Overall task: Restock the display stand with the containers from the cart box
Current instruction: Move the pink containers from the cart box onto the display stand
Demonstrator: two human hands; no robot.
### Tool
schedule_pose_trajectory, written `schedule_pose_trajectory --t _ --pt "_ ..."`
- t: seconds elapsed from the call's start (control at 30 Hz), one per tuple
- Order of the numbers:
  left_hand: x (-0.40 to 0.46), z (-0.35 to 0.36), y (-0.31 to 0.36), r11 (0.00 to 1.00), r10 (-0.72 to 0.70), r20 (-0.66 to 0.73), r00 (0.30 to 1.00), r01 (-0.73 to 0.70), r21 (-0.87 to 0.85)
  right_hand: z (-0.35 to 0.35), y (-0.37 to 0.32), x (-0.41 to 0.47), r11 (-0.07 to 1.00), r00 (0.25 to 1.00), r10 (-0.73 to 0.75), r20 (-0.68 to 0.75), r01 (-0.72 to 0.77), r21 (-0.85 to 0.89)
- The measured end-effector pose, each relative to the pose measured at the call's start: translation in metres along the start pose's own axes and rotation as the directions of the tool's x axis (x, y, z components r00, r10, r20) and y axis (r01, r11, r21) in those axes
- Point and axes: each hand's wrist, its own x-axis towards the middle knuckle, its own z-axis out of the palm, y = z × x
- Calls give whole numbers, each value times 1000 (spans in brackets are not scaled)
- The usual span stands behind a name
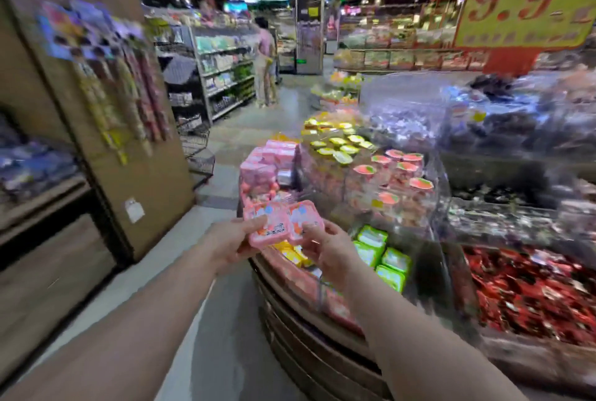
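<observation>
**Pink containers carried to the stand**

Two pink containers [282, 221] are pinched side by side above the display stand [322, 320], one by the left hand [230, 239], one by the right hand [329, 247], fingers curled on the edges. They are best lowered flat onto the matching pink stack [271, 162]. Green packs [383, 255] lie nearby; contents cannot be made out.

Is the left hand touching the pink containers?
Touching: the head view shows the left hand gripping the pink containers at their left edge, thumb on top.
</observation>
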Motion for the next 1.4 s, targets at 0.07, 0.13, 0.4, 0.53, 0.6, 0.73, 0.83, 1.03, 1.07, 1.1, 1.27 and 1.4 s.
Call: schedule_pose_trajectory --t 0.07,0.13,0.4,0.53,0.6,0.73,0.83,1.03,1.07,1.1,1.27,1.4 --pt "21 -26 4 999 -19 -28 999 19 -30 23 6 27 999 1000 3 -6 -4 -33" --pt "45 -47 7 997 -43 -46 998 39 -66 39 11 57 999 1000 21 -17 -22 -49" --pt "198 -95 39 994 -62 -106 993 51 -99 76 22 214 997 999 40 -16 -41 -65" --pt "283 -107 71 994 -86 -149 985 74 -87 90 16 302 995 990 81 -115 -86 -42" --pt "324 -112 87 994 -83 -155 984 72 -80 95 9 340 996 988 88 -129 -92 -21" --pt "401 -113 106 993 -104 -118 988 98 -59 98 -1 397 996 983 78 -164 -83 -24" --pt "455 -105 118 992 -117 -52 992 114 -53 96 -9 430 997 973 71 -220 -75 -12" --pt "578 -104 124 987 -157 123 980 152 46 98 -6 500 998 906 29 -423 -5 58" --pt "601 -108 125 985 -164 151 975 156 69 103 -4 512 997 891 20 -453 16 77" --pt "624 -114 126 983 -176 178 968 163 84 109 -1 524 995 874 9 -486 40 90" --pt "722 -142 142 959 -268 293 918 225 171 149 11 569 990 767 -26 -642 111 93" --pt "764 -145 166 948 -283 379 881 197 251 178 20 595 986 663 -11 -748 131 102"
